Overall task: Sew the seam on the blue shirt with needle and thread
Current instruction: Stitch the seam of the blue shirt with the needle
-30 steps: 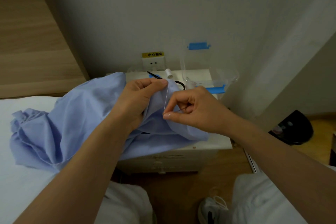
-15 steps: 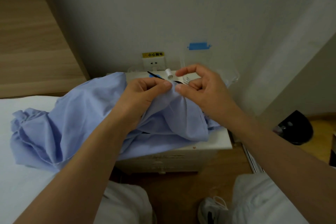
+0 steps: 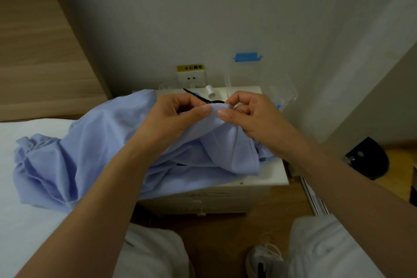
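Note:
The blue shirt lies crumpled across the bed and the white nightstand. My left hand pinches a raised fold of the shirt between thumb and fingers. My right hand meets it at the same fold, thumb pressed on the cloth and fingers curled in a pinch. The needle and thread are too fine to make out at the fingertips. A white thread spool stands at the back of the nightstand.
Black scissors lie partly hidden behind my hands. A clear plastic container with blue tape stands at the nightstand's back right. A wall socket sits above. A black object rests on the floor at right.
My right hand rose from below the fold, where it pulled a thread taut, up to the seam edge beside my left thumb. The left hand kept its grip.

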`<state>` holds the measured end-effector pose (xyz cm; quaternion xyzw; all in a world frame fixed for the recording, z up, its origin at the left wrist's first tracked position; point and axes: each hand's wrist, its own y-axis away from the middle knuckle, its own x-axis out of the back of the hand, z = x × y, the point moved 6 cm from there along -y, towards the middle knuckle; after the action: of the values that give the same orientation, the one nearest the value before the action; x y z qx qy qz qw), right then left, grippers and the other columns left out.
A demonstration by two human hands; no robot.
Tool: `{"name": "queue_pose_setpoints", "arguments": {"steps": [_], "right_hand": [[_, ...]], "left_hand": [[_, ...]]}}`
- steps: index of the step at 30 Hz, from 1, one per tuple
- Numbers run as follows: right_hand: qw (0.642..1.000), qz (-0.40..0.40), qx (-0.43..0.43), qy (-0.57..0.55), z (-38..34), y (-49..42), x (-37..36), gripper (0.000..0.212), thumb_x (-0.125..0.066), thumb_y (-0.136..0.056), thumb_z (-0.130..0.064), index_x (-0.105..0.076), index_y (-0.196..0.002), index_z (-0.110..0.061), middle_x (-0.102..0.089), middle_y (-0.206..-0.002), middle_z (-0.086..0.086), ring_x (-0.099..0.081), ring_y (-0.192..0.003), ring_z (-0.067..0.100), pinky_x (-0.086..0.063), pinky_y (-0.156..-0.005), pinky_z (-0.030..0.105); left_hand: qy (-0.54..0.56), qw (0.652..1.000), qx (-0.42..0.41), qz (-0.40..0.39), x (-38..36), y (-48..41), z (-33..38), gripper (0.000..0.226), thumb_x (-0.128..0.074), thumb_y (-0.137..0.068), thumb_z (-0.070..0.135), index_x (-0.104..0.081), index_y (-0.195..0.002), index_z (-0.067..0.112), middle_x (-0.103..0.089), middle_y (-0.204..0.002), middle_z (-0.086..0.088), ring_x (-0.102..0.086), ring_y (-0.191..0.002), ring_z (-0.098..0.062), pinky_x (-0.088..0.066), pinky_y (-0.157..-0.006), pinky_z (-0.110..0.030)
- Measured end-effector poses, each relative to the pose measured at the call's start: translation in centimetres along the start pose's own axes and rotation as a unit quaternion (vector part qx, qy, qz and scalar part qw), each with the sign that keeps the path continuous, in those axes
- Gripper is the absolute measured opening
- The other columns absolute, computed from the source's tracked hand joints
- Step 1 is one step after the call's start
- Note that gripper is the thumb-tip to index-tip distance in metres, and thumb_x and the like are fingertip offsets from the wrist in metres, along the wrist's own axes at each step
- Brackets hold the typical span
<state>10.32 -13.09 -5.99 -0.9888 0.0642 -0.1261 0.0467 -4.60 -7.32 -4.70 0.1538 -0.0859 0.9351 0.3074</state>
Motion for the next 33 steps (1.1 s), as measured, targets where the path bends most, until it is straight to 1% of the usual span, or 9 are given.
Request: {"name": "queue_pose_setpoints", "arguments": {"steps": [3, 8, 12, 14, 17, 21, 24, 28, 33], "right_hand": [[1.0, -0.004, 0.003, -0.002, -0.2, 0.0, 0.0, 0.011, -0.064, -0.091, -0.019, -0.061, -0.082, -0.012, -0.031, -0.046, -0.002, -0.025, -0.037, 0.004, -0.027, -0.04, 0.014], [1.0, -0.005, 0.01, 0.003, -0.3, 0.1, 0.1, 0.009, -0.064, -0.091, -0.019, -0.061, -0.083, -0.014, -0.033, -0.045, -0.004, -0.027, -0.037, 0.003, -0.028, -0.041, 0.012], [1.0, 0.011, -0.004, -0.007, -0.1, 0.1, 0.2, 0.004, -0.06, -0.094, -0.013, -0.06, -0.098, -0.014, -0.035, -0.051, 0.003, -0.028, -0.04, 0.004, -0.031, -0.043, 0.011], [1.0, 0.019, -0.013, -0.02, 0.0, -0.1, 0.4, 0.013, -0.051, -0.096, -0.007, -0.057, -0.1, -0.018, -0.038, -0.051, -0.003, -0.03, -0.043, 0.005, -0.03, -0.043, 0.016], [0.999, 0.007, 0.013, -0.033, -0.3, 0.0, 0.6, 0.021, -0.042, -0.098, 0.0, -0.058, -0.096, -0.014, -0.039, -0.049, -0.011, -0.031, -0.043, 0.003, -0.03, -0.043, 0.016], [0.995, 0.013, 0.084, 0.049, -1.2, 0.4, 0.9, 0.018, -0.052, -0.095, 0.0, -0.068, -0.097, -0.009, -0.043, -0.045, -0.013, -0.039, -0.043, 0.002, -0.037, -0.051, 0.011], [0.989, 0.027, 0.12, 0.081, -1.4, 0.7, 1.1, 0.018, -0.058, -0.092, -0.009, -0.074, -0.101, -0.012, -0.043, -0.045, -0.012, -0.037, -0.046, 0.004, -0.038, -0.055, 0.018], [0.988, 0.026, 0.126, 0.082, -1.3, 0.8, 1.2, 0.021, -0.057, -0.088, -0.015, -0.074, -0.101, -0.019, -0.041, -0.043, -0.01, -0.033, -0.044, 0.006, -0.034, -0.052, 0.019], [0.988, 0.017, 0.126, 0.092, -1.3, 0.8, 1.2, 0.023, -0.059, -0.091, -0.004, -0.073, -0.102, -0.018, -0.041, -0.043, -0.011, -0.035, -0.043, 0.006, -0.034, -0.053, 0.014]], "left_hand": [[-0.005, 1.0, -0.001, -0.004, 0.0, 0.0, -0.1, 0.021, -0.061, -0.091, 0.023, -0.068, -0.072, 0.03, -0.068, -0.075, 0.008, -0.063, -0.077, -0.006, -0.05, -0.074, -0.026], [-0.016, 1.0, 0.01, -0.016, -0.3, 0.0, 0.0, 0.013, -0.062, -0.09, 0.027, -0.073, -0.096, 0.025, -0.074, -0.09, 0.01, -0.067, -0.089, -0.002, -0.051, -0.076, -0.015], [0.004, 1.0, 0.016, -0.005, -0.3, 0.2, 0.1, 0.013, -0.062, -0.091, 0.024, -0.073, -0.084, 0.023, -0.073, -0.08, 0.007, -0.066, -0.079, -0.003, -0.05, -0.07, -0.015], [0.011, 1.0, 0.017, 0.002, -0.2, 0.1, -0.1, 0.015, -0.061, -0.091, 0.023, -0.073, -0.083, 0.024, -0.073, -0.081, 0.006, -0.067, -0.08, -0.005, -0.051, -0.071, -0.017], [0.015, 1.0, 0.021, 0.004, -0.1, 0.1, -0.1, 0.016, -0.06, -0.092, 0.023, -0.074, -0.083, 0.024, -0.074, -0.082, 0.004, -0.068, -0.081, -0.007, -0.053, -0.073, -0.018], [0.032, 0.999, 0.032, 0.003, -0.1, 0.1, -0.3, 0.016, -0.06, -0.092, 0.024, -0.075, -0.086, 0.022, -0.074, -0.086, -0.001, -0.069, -0.087, -0.016, -0.055, -0.078, -0.028], [0.026, 0.999, 0.036, 0.005, -0.1, 0.2, -0.3, 0.017, -0.059, -0.092, 0.024, -0.074, -0.085, 0.023, -0.074, -0.085, 0.001, -0.069, -0.085, -0.013, -0.053, -0.076, -0.026], [0.027, 0.999, 0.04, 0.008, 0.0, 0.2, -0.3, 0.018, -0.059, -0.093, 0.024, -0.074, -0.084, 0.024, -0.074, -0.085, -0.001, -0.069, -0.087, -0.017, -0.055, -0.081, -0.033], [0.035, 0.998, 0.042, 0.009, -0.1, 0.1, -0.3, 0.018, -0.059, -0.093, 0.022, -0.074, -0.084, 0.024, -0.074, -0.084, 0.0, -0.069, -0.085, -0.015, -0.055, -0.079, -0.03]]}}
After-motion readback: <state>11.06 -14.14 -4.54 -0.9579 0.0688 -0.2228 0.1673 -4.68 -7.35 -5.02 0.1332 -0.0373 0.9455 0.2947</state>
